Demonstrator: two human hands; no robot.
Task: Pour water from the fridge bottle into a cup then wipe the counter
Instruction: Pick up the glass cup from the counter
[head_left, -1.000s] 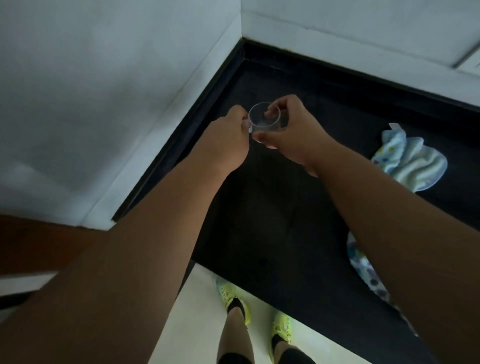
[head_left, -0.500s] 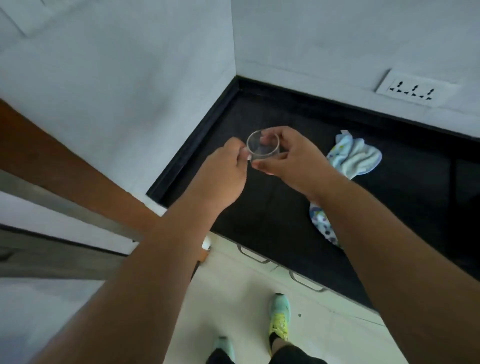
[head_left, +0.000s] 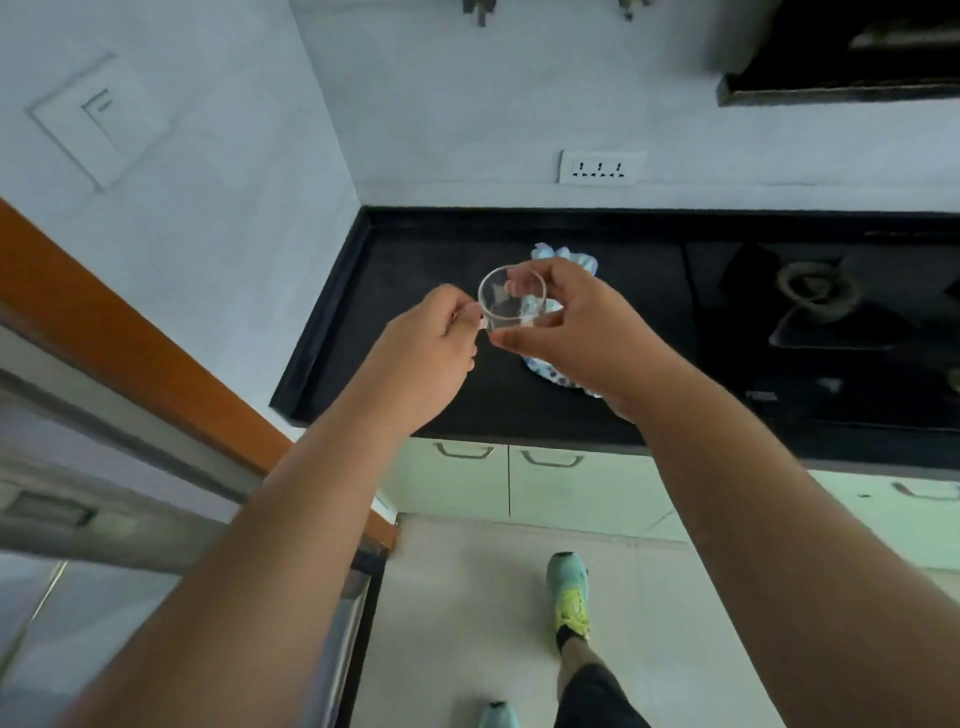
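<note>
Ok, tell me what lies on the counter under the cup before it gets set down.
The cloth lies on the black counter right behind and below the glass cup, which both the left hand and right hand hold. The counter left of the cloth looks bare.

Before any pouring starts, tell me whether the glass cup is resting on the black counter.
Apart. The head view shows both hands, left and right, holding the glass cup in the air above the black counter.

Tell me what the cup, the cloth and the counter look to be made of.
Cup: clear glass or hard plastic; fingers show through its wall.
Cloth: soft woven or terry fabric, pale blue with dots, lying crumpled.
Counter: dark stone, likely polished granite; black with a faint sheen and a raised edge.
</note>
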